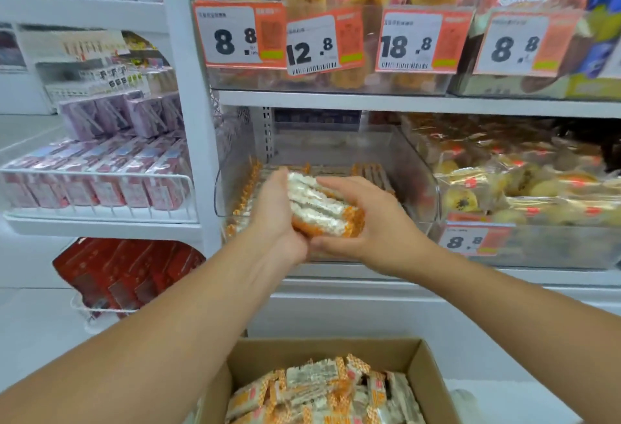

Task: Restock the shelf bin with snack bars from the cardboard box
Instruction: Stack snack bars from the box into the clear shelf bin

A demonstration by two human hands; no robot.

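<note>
Both hands up at the clear shelf bin (416,168), left hand (275,218) and right hand (366,222) curled tight round one stack of snack bars (319,208). More bars lying in the cardboard box (430,366) down below.

- Both hands, the left hand (276,218) and right hand (361,222), clasp a stack of snack bars (321,210) in white-and-orange wrappers.
- The stack hangs at the front of a clear shelf bin (416,168) with bars lining its floor.
- Below, an open cardboard box (433,373) holds more bars.
- Price tags (240,35) hang overhead.
</note>
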